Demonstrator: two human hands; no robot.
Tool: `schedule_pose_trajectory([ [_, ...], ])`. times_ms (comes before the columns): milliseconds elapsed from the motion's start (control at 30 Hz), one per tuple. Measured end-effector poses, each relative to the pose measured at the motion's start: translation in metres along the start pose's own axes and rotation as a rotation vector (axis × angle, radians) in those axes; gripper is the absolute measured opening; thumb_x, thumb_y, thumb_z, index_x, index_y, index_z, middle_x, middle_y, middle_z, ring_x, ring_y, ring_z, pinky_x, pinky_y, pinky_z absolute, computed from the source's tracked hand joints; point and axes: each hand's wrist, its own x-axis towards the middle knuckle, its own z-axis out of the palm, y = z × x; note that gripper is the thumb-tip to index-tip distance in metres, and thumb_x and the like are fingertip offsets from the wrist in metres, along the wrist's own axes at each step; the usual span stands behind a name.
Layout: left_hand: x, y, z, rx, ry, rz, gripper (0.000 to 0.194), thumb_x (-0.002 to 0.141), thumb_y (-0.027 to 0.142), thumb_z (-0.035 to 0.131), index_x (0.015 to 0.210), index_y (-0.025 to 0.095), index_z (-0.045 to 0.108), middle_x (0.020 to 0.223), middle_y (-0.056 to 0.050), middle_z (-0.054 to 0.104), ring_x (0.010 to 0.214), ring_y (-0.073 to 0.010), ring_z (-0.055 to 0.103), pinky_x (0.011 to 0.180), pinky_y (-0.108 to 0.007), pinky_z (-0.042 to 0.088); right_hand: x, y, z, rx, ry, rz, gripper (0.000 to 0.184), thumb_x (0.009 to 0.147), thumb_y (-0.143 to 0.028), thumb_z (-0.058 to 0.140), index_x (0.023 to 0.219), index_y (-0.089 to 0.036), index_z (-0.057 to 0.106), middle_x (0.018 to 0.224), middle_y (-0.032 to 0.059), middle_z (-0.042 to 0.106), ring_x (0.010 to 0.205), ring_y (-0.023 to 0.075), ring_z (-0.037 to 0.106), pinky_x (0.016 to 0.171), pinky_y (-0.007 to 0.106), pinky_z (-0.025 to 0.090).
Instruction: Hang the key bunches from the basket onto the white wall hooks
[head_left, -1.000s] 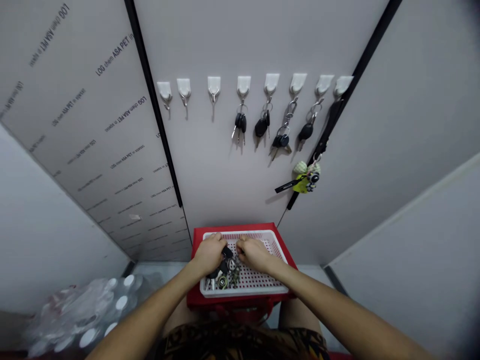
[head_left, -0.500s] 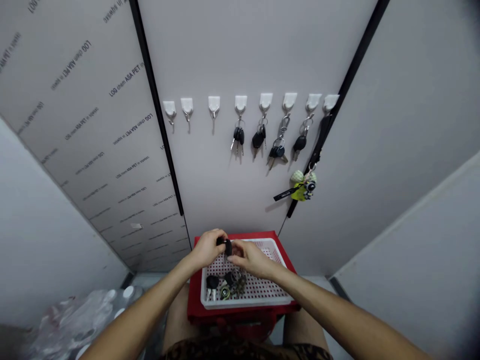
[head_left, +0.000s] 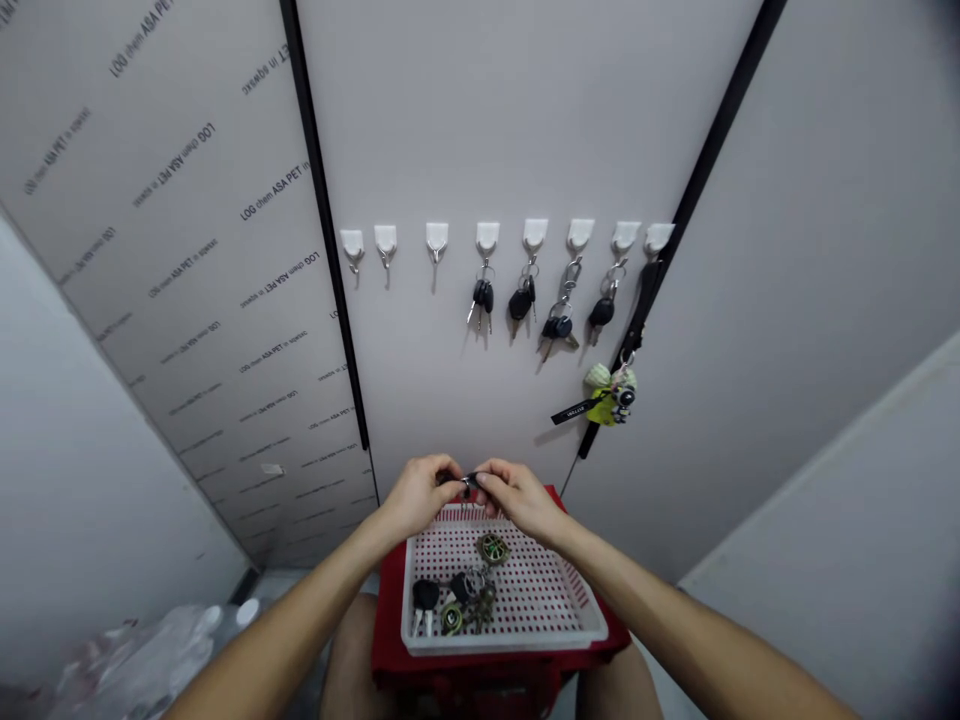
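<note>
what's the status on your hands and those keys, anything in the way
Left hand and right hand pinching black keys by the white basket's far rim. Loose keys in the basket. Nothing seen blocking the hands.

Eight hooks (head_left: 437, 236), four hanging key sets (head_left: 484, 295), one held key set (head_left: 470, 483), one black strap (head_left: 647, 292), one basket (head_left: 510, 643)

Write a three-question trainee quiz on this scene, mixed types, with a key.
1. True or false: a small dark item is between the left hand and the right hand.

2. How many of the wall hooks carry nothing?

3. What hangs from the rightmost hook?
A) a bottle
B) a towel
C) a black strap

Key: 1. True. 2. Three. 3. C.
</note>
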Motion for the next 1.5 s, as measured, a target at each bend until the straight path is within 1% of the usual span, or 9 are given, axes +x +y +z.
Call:
schedule_pose_trajectory([
  [267, 0.005, 0.011, -0.010, -0.118, 0.134, 0.056, 0.007, 0.061, 0.018, 0.047, 0.058, 0.015, 0.052, 0.081, -0.001, 0.050, 0.078, -0.0103, 0.046, 0.073, -0.022, 0.033, -0.001, -0.007, -0.008, -0.362, 0.192, -0.330, 0.018, 0.066, -0.022, 0.043, 0.079, -0.015, 0.053, 0.076, 0.0032, 0.052, 0.069, 0.0103, 0.046, 0.062, 0.022, 0.036],
  [467, 0.024, 0.022, -0.020, -0.362, 0.158, -0.073, 0.007, 0.060, 0.019, 0.047, 0.057, 0.013, 0.051, 0.055, 0.002, 0.048, 0.056, -0.0081, 0.045, 0.057, -0.021, 0.037, 0.011, -0.030, -0.008, -0.216, 0.193, -0.329, 0.016, 0.066, -0.027, 0.043, 0.064, -0.014, 0.052, 0.057, -0.0009, 0.050, 0.054, 0.0078, 0.044, 0.051, 0.019, 0.036],
  [600, 0.044, 0.037, -0.038, -0.522, 0.298, -0.089, 0.007, 0.058, 0.019, 0.049, 0.061, 0.012, 0.049, 0.056, 0.003, 0.049, 0.054, -0.0072, 0.045, 0.056, -0.021, 0.038, 0.029, -0.068, -0.013, -0.155, 0.228, -0.383, 0.014, 0.064, -0.026, 0.045, 0.062, -0.014, 0.050, 0.050, -0.0029, 0.046, 0.046, 0.0060, 0.041, 0.046, 0.018, 0.035],
  [800, 0.074, 0.067, -0.075, -0.409, 0.581, 0.157, 0.022, 0.064, 0.019, 0.044, 0.085, 0.014, 0.046, 0.083, -0.003, 0.053, 0.074, -0.0103, 0.049, 0.065, -0.022, 0.040, 0.073, -0.149, -0.031, -0.113, 0.460, -0.493, 0.013, 0.061, -0.025, 0.044, 0.059, -0.013, 0.048, 0.048, -0.0033, 0.046, 0.042, 0.0058, 0.042, 0.043, 0.019, 0.037],
  [1033, 0.111, 0.073, -0.118, -0.153, 0.774, 0.114, 0.028, 0.061, 0.011, 0.045, 0.089, 0.014, 0.049, 0.092, -0.006, 0.052, 0.075, -0.0115, 0.051, 0.069, -0.027, 0.040, 0.122, -0.203, -0.034, -0.507, 0.688, -0.582, 0.015, 0.061, -0.020, 0.043, 0.060, -0.011, 0.055, 0.051, 0.0004, 0.052, 0.052, 0.0088, 0.049, 0.056, 0.023, 0.040],
  [1200, 0.121, 0.067, -0.124, -0.132, 0.681, 0.029, 0.029, 0.060, 0.008, 0.046, 0.088, 0.012, 0.051, 0.086, -0.006, 0.056, 0.077, -0.0133, 0.051, 0.073, -0.028, 0.039, 0.132, -0.203, -0.029, -0.717, 0.696, -0.463, 0.019, 0.063, -0.015, 0.040, 0.063, -0.010, 0.058, 0.053, 0.0046, 0.055, 0.056, 0.0121, 0.051, 0.059, 0.025, 0.039],
  [1333, 0.103, 0.055, -0.110, -0.152, 0.599, 0.030, 0.035, 0.060, 0.009, 0.046, 0.095, 0.014, 0.047, 0.092, -0.006, 0.053, 0.078, -0.0125, 0.051, 0.073, -0.028, 0.038, 0.112, -0.187, -0.027, -0.785, 0.639, -0.550, 0.023, 0.064, -0.011, 0.038, 0.078, -0.011, 0.057, 0.068, 0.0053, 0.057, 0.065, 0.0119, 0.052, 0.067, 0.025, 0.037],
  [1433, 0.073, 0.032, -0.083, -0.155, 0.532, 0.013, 0.035, 0.062, 0.012, 0.044, 0.097, 0.014, 0.045, 0.096, -0.007, 0.051, 0.079, -0.0120, 0.050, 0.072, -0.027, 0.039, 0.082, -0.150, -0.022, -0.799, 0.587, -0.682, 0.027, 0.064, -0.013, 0.039, 0.088, -0.012, 0.052, 0.082, 0.0057, 0.054, 0.066, 0.0101, 0.050, 0.069, 0.024, 0.036],
  [1500, 0.047, 0.012, -0.058, -0.126, 0.404, -0.007, 0.031, 0.064, 0.013, 0.043, 0.094, 0.013, 0.047, 0.094, -0.006, 0.052, 0.078, -0.0115, 0.050, 0.071, -0.025, 0.039, 0.058, -0.107, -0.016, -0.833, 0.407, -0.647, 0.027, 0.064, -0.014, 0.039, 0.088, -0.012, 0.052, 0.081, 0.0055, 0.053, 0.065, 0.0098, 0.049, 0.066, 0.023, 0.037],
])
